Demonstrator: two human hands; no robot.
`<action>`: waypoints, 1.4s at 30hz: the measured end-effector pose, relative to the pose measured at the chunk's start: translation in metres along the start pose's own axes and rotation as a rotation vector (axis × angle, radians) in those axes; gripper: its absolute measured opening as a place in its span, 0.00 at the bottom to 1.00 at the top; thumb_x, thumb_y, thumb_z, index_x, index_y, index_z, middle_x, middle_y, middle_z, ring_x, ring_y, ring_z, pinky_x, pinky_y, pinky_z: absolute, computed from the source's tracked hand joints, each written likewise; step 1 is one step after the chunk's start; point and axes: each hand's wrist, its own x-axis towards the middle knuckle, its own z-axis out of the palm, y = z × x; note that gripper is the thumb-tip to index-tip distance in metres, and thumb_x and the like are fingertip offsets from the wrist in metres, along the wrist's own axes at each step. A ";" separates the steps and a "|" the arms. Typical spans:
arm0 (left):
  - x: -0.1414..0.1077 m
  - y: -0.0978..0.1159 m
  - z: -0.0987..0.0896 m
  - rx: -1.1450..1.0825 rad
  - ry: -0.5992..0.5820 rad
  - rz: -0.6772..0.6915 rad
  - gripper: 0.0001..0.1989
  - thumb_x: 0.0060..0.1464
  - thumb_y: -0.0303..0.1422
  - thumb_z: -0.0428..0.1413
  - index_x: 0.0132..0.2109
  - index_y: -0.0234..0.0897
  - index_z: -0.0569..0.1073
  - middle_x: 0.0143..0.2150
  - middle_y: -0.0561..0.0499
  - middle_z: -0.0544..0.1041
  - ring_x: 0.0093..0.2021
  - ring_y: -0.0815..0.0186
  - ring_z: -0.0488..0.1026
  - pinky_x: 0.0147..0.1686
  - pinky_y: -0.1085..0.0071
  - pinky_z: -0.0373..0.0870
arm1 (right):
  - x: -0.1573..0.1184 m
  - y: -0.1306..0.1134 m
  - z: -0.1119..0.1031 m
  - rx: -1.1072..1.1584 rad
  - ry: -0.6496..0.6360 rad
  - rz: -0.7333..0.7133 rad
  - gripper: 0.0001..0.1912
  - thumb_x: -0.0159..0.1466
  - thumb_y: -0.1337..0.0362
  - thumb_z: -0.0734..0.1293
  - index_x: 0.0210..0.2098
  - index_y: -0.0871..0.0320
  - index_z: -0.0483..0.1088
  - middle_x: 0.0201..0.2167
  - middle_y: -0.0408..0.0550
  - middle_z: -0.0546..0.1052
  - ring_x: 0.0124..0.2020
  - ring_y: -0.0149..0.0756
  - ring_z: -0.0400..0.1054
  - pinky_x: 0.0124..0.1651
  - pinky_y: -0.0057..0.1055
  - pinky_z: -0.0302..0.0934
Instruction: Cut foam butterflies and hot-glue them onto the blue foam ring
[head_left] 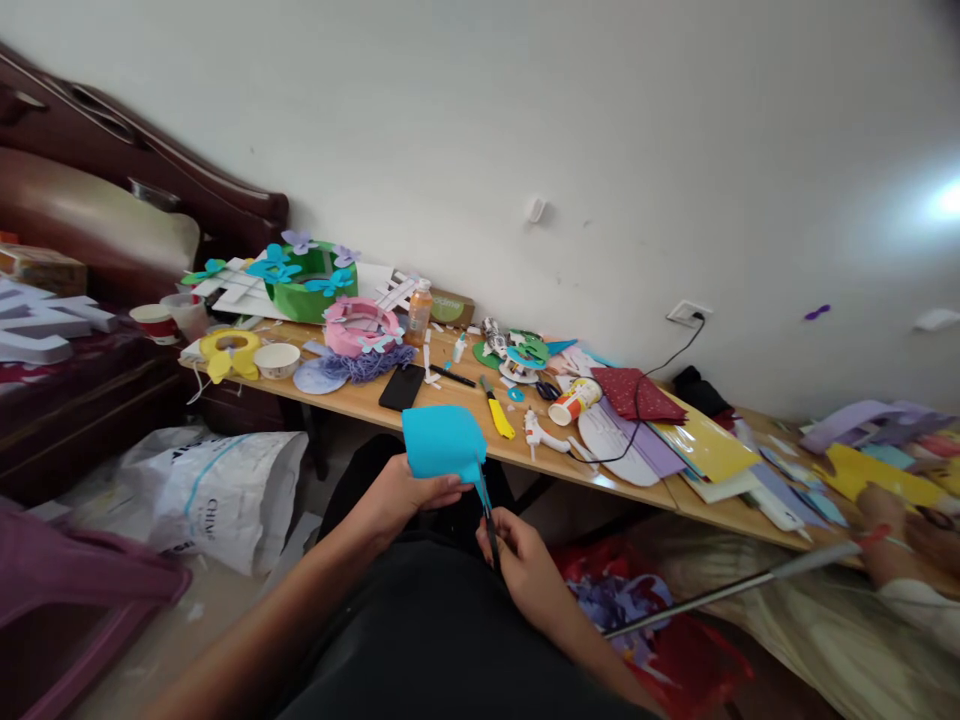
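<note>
Blue paper (442, 440) is held up in front of the worktop (360, 402), pinched at its lower edge between the thumb and fingers of the left hand (397, 490). The fingers behind the sheet are partly hidden. The right hand's (517, 550) fingers are closed around the scissors (492, 540), covering much of the handles; the blades meet the sheet's right-hand corner, and how far apart they stand is hard to tell.

At the far right a co-worker's hand (881, 510) is at a yellow sheet (889, 475), blurred, with the sleeve (926, 610) cut off by the edge. A pole (720, 597) slants in front of a red bag (694, 660), whose purple contents are hard to make out; I cannot tell what supports it.

Just beyond the blue sheet lie a phone (403, 387) and a yellow cutter (498, 412). Right of the cutter are a glue gun (545, 437) and a tipped paper cup (576, 401). A black cord (639, 400) passes across a red cloth (660, 398) up to the socket (686, 313). Farther left, a pink ring (364, 330) partly covers a green ring (300, 300).
</note>
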 end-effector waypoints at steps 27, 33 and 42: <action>-0.001 0.002 0.008 0.086 0.070 0.139 0.21 0.44 0.42 0.69 0.42 0.32 0.81 0.43 0.43 0.83 0.44 0.52 0.80 0.51 0.55 0.74 | -0.002 0.006 -0.002 -0.063 0.012 -0.004 0.12 0.65 0.57 0.62 0.29 0.56 0.60 0.26 0.39 0.62 0.29 0.30 0.55 0.32 0.28 0.51; -0.004 0.004 0.010 0.143 0.078 0.116 0.21 0.43 0.43 0.69 0.41 0.33 0.81 0.43 0.44 0.83 0.43 0.52 0.80 0.49 0.57 0.75 | -0.002 0.006 -0.002 -0.089 0.032 -0.005 0.11 0.66 0.59 0.60 0.28 0.56 0.60 0.25 0.40 0.64 0.28 0.31 0.57 0.32 0.28 0.51; -0.003 0.002 0.007 0.223 0.045 0.105 0.22 0.45 0.44 0.68 0.43 0.33 0.81 0.44 0.43 0.83 0.44 0.51 0.79 0.49 0.56 0.74 | 0.001 0.003 -0.002 0.004 0.022 -0.044 0.12 0.65 0.60 0.60 0.27 0.56 0.61 0.23 0.40 0.65 0.27 0.31 0.60 0.32 0.29 0.53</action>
